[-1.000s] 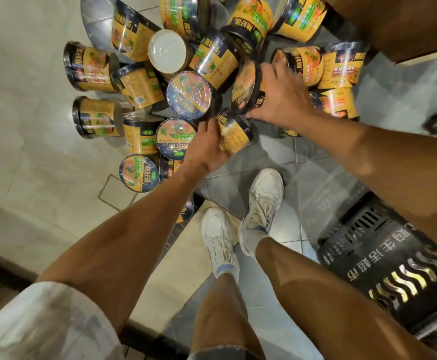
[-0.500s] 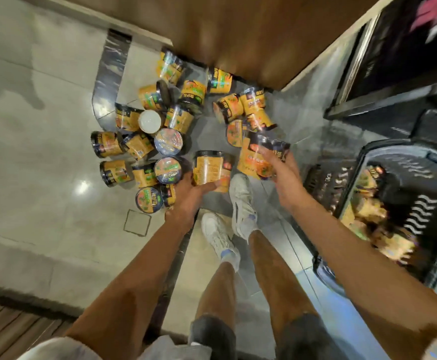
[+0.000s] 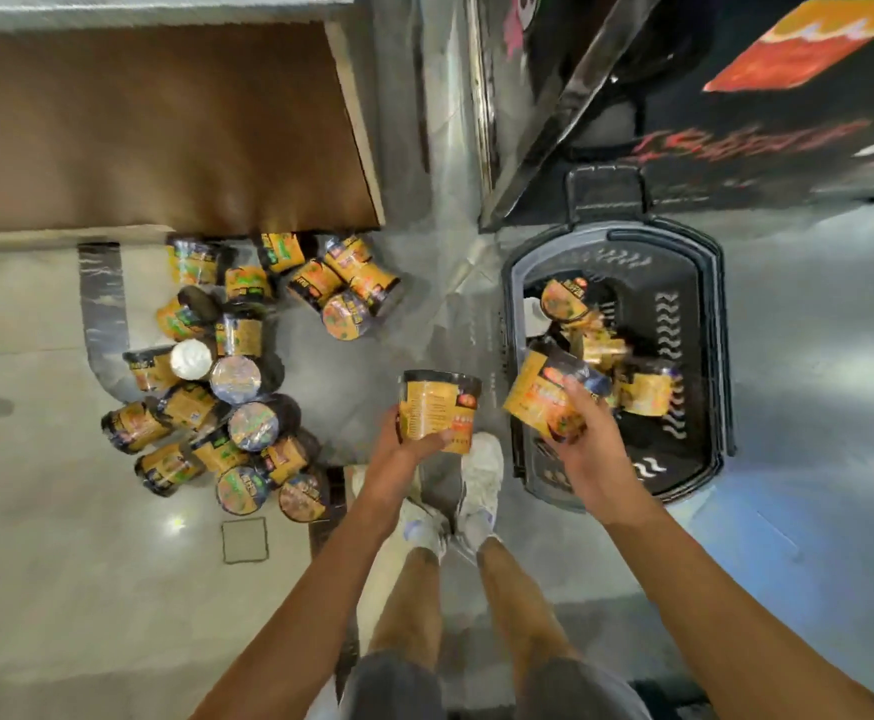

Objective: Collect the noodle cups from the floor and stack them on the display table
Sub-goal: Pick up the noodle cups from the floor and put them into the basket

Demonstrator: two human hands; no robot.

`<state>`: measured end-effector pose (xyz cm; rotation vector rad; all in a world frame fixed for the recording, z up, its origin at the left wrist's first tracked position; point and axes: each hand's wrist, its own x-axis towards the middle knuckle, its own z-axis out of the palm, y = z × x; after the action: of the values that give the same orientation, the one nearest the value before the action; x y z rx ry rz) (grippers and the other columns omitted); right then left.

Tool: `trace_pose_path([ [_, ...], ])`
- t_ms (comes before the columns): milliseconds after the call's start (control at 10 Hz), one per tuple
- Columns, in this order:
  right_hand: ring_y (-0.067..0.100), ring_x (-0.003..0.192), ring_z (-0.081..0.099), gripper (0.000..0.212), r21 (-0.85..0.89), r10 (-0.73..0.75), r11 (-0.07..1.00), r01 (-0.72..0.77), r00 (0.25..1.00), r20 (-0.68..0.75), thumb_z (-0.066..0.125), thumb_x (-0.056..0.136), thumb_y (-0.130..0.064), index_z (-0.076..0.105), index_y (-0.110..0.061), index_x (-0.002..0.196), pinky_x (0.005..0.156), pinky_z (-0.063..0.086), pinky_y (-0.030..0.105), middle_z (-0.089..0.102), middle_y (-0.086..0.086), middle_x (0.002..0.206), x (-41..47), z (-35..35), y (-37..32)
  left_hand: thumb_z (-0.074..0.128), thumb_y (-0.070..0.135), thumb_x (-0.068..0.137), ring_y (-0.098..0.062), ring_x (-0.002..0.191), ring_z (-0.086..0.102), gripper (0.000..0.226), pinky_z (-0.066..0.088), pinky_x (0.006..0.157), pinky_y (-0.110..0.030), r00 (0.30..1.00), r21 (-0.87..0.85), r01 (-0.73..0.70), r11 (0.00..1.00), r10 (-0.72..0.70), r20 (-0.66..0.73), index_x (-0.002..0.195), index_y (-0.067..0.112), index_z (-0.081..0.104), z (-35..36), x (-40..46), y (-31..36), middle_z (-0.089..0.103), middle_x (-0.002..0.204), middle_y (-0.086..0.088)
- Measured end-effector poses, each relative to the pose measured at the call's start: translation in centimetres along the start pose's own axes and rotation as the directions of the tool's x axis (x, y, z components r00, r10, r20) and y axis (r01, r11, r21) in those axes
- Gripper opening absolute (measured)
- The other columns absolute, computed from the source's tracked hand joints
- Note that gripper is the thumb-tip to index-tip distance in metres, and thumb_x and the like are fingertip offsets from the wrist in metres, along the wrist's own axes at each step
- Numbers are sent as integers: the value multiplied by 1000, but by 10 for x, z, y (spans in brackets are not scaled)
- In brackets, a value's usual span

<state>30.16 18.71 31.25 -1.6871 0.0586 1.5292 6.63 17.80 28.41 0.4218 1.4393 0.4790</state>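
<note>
Both hands have risen away from the heap since half a second ago, and the view now takes in the whole black basket at three o'clock. At the centre, the left hand point(image 3: 408, 449) wraps its fingers around a yellow-and-black cylindrical noodle cup point(image 3: 439, 410), held upright above the white sneakers point(image 3: 479, 480). Just to its right, the right hand point(image 3: 583, 449) clasps a second yellow noodle cup point(image 3: 546, 394), tilted on its side, over the near-left rim of the black plastic shopping basket point(image 3: 705, 356). Several more cups lie loose inside that basket point(image 3: 606, 340), though blur hides their exact number. At nine o'clock from the hands, a heap of the same yellow noodle cups point(image 3: 217, 402) lies on the grey tiled floor point(image 3: 35, 537); some stand on end with printed foil lids showing, others lie on their sides, and one shows a plain white base. A smaller cluster of cups point(image 3: 341, 285) lies at eleven o'clock, right at the foot of the brown wooden worktop point(image 3: 154, 127), which fills the upper left. A curved strip of silver tape point(image 3: 102, 314) runs along the floor beside the heap. At one o'clock a black display stand with orange and pink graphics point(image 3: 767, 96) rises behind the basket. Bare legs and dark shorts fill the bottom centre.
</note>
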Motion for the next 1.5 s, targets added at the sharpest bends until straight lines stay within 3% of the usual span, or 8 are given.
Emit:
trace_pose_path([
  [200, 30, 127, 64, 41, -12, 8, 1000, -8, 998, -59, 63, 102, -39, 67, -16, 137, 114, 47, 52, 66, 16, 131, 28, -71, -49, 85, 19, 86, -13, 107, 72, 49, 54, 84, -19, 992, 102, 51, 993, -62, 107, 126, 26, 57, 102, 16, -9, 76, 112, 7],
  [400, 10, 78, 71, 41, -4, 39, 999, -40, 985, -167, 57, 103, -53, 58, -24, 131, 72, 55, 31, 64, 3, 104, 51, -77, -78, 80, 23, 93, -7, 122, 62, 68, 52, 98, -17, 966, 264, 98, 960, -156, 207, 148, 20, 40, 150, 28, -15, 64, 129, 11],
  [500, 24, 113, 67, 40, -103, -5, 995, -15, 981, -196, 55, 106, -47, 56, -21, 136, 96, 58, 40, 62, 10, 127, 52, -62, -78, 76, 28, 97, -8, 131, 52, 65, 46, 105, -18, 971, 323, 101, 941, -163, 172, 151, 23, 41, 143, 29, -13, 57, 143, 10],
  [800, 25, 86, 71, 8, -447, 74, 893, -54, 997, 27, 56, 108, -16, 64, -16, 106, 87, 56, 39, 70, 16, 97, 26, 22, -30, 66, 15, 102, -25, 105, 62, 49, 55, 81, -24, 954, 298, 265, 917, -205, -217, 147, 7, 51, 26, 36, 6, 60, 133, -17],
  [1000, 25, 85, 65, 7, -687, 145, 725, -47, 986, 85, 58, 107, -15, 64, -14, 111, 85, 54, 37, 68, 14, 98, 55, 92, 18, 66, 22, 102, -39, 116, 64, 36, 49, 104, -46, 913, 115, 338, 934, -295, -282, 128, -3, 65, -74, 72, -12, 66, 126, -27],
  [1200, 27, 101, 64, 22, -830, 83, 556, 54, 989, 120, 65, 102, -27, 70, -14, 120, 91, 50, 38, 68, 13, 109, 147, 171, 67, 60, 27, 105, -16, 71, 50, 18, 41, 66, -31, 881, -20, 383, 924, -371, -293, 95, 13, 59, -153, 159, -18, 54, 92, -7],
  [1300, 21, 102, 60, 27, -874, 15, 471, 119, 990, 143, 69, 98, -32, 69, -16, 119, 84, 44, 28, 64, 2, 106, 207, 208, 88, 62, 23, 105, -17, 68, 45, 31, 39, 68, -31, 906, 6, 316, 949, -299, -299, 125, -1, 58, -178, 209, -14, 51, 91, -9],
  [1500, 29, 120, 63, 50, -952, -37, 210, 223, 975, 221, 70, 96, -46, 61, -12, 132, 82, 39, 27, 67, 11, 130, 313, 272, 123, 74, 31, 97, -32, 137, 54, 69, 45, 114, -39, 918, 255, 144, 956, -33, -396, 153, 5, 44, -220, 318, 4, 53, 151, -15],
])
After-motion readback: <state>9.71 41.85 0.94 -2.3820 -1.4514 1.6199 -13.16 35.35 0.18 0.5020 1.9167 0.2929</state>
